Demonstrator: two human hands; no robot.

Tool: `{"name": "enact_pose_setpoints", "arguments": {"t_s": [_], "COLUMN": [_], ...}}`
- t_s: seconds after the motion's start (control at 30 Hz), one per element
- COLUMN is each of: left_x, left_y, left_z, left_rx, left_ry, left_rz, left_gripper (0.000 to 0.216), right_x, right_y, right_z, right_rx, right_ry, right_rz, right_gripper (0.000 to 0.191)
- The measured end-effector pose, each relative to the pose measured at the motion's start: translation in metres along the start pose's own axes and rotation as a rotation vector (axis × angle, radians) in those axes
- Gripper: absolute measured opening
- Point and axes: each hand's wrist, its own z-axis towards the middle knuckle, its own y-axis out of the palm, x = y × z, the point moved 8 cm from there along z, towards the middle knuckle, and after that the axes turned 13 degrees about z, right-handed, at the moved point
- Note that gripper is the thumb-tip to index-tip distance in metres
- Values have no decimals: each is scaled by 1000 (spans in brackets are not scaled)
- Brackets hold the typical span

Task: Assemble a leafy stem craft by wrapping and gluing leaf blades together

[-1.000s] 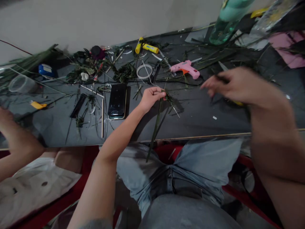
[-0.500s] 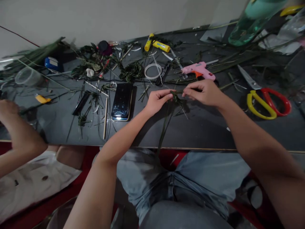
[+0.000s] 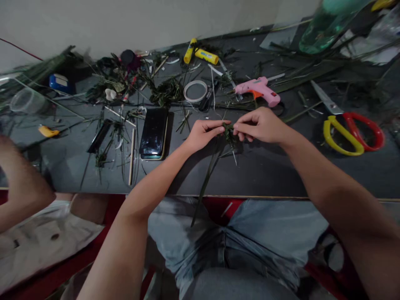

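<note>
On the dark table (image 3: 268, 171), with the phone (image 3: 153, 132) taken as the landmark, both hands work just to the right of it. The right hand (image 3: 261, 125) was a blur out over the scissors (image 3: 353, 131) a second ago; now it has come in beside the left hand (image 3: 201, 134), and their fingertips nearly touch. Between them sits a small green leaf knot (image 3: 229, 132), to the right of the phone and level with its middle. Each hand has thumb and forefinger pressed together, pinching the knot from its own side, the left from the phone side, the right from the far side. Long leaf strips (image 3: 208, 179) hang from the knot down past the table's near edge, right of the phone and below it. Beyond the hands, up and to the right of the phone, lies a pink glue gun (image 3: 258, 89); a white tape ring (image 3: 195, 91) lies just above the phone's right corner. Another person's arm (image 3: 18, 196) shows well to the left of the phone.
</note>
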Motion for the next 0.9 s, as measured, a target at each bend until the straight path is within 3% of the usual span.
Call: {"name": "enact_pose_setpoints", "arguments": {"t_s": [0.47,0.9], "left_x": [2,5], "left_y": [0,-1], "left_z": [-1,1], "left_rx": [5,-14], "left_ry": [9,-16], "left_rz": [-50,-89], "left_gripper": [40,45], "right_x": [-2,2], "right_y": [7,5], "right_z": [-4,-4], "right_rx": [-59,11], "right_ry": [26,55], "right_rz": [-6,-8], "right_gripper": [22,22]}}
